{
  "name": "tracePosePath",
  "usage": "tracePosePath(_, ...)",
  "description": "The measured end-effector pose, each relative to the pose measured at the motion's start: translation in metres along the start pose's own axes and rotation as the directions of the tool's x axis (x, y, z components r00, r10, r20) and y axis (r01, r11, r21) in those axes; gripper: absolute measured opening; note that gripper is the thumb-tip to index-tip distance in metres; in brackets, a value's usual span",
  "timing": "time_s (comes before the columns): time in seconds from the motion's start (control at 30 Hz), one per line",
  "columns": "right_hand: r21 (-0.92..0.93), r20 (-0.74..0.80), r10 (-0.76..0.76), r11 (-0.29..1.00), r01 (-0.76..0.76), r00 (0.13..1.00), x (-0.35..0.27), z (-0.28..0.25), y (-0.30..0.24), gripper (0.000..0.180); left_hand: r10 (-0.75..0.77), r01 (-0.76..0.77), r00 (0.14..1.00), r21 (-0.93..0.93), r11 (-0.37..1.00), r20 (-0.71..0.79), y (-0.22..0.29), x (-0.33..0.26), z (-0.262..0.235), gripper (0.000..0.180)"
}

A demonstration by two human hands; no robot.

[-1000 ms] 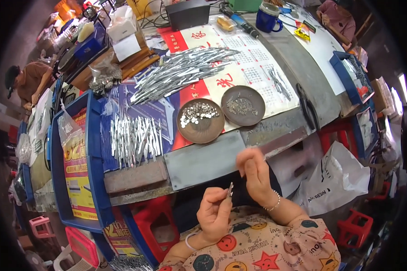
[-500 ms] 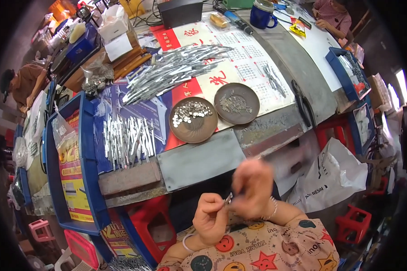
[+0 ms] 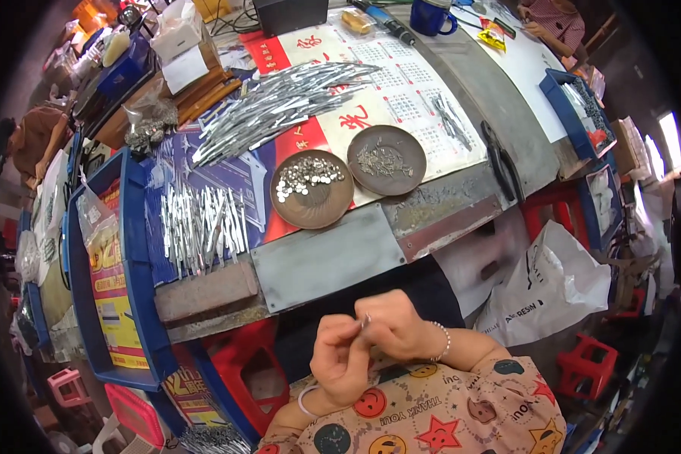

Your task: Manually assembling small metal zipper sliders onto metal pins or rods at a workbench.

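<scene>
My left hand (image 3: 340, 362) and my right hand (image 3: 398, 324) meet in front of the table's near edge, fingertips together. Between them shows a small shiny metal piece (image 3: 366, 321), too small to name more exactly. Both hands are closed in a pinch on it, and the fingers hide most of it. Beyond them on the table are two round brown dishes. The left dish (image 3: 318, 216) holds small shiny round pieces (image 3: 310, 175); the right dish (image 3: 371, 181) holds thin small metal bits (image 3: 386, 159).
Long thin metal strips (image 3: 272, 110) are heaped on a printed calendar sheet, with shorter strips (image 3: 204, 227) nearer left. Black-handled pliers (image 3: 502, 163) lie to the right. A blue tray (image 3: 132, 303) flanks the left side; a white bag (image 3: 552, 291) and red stools (image 3: 587, 367) stand right.
My right hand has come down and in against my left hand; it was raised and blurred before. The view has shifted slightly, and the table things appear a little higher and more left.
</scene>
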State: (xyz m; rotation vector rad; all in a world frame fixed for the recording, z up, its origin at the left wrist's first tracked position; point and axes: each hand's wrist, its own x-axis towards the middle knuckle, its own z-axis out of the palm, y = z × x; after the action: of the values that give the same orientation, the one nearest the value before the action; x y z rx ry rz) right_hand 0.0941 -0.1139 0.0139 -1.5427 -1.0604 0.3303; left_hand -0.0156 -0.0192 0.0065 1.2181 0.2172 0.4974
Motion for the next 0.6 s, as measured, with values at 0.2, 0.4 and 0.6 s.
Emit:
tracePosePath(0.2,-0.005,-0.183,-0.085,0.996,0.086,0.979,-0.002,0.008,0.008,0.036,-0.066,0.066,0.998,-0.041,0.997,0.006,-0.001,0.0,0.0,0.021)
tracePosePath(0.4,0.11,-0.187,-0.114,0.985,0.136,0.976,0.002,0.014,-0.002,0.015,0.12,-0.12,0.991,0.001,0.993,0.062,-0.004,-0.001,-0.007,0.022)
tracePosePath(0.6,0.239,-0.746,0.249,0.966,-0.101,0.617,0.019,-0.012,0.018,0.021,0.193,-0.204,0.975,0.091,0.975,0.112,-0.009,-0.005,-0.012,0.023)
